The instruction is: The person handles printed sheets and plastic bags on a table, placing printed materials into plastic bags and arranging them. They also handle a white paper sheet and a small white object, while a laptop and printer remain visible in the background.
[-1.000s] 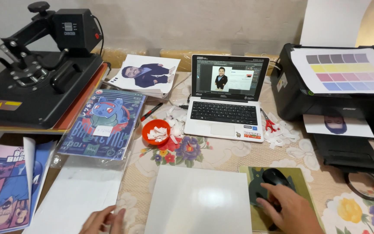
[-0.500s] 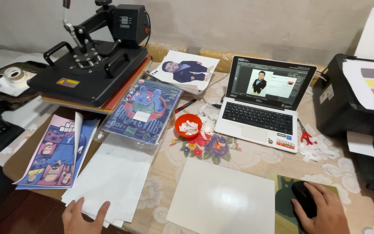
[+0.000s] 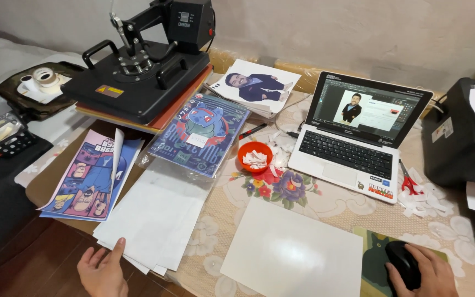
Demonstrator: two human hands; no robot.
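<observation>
- Bench (image 3: 331,206) space left of the laptop (image 3: 358,137) is crowded: heat press (image 3: 144,71) at the back, prints in front.
- Blank sheets (image 3: 155,220), well left of the laptop, overhang the edge; sliding them inward first would seem wise.
- Left hand (image 3: 104,272), grip spread apart, fingertips touch their corner.
- Right hand (image 3: 421,272), near the laptop's front right corner, closed over the black mouse (image 3: 402,264).
</observation>
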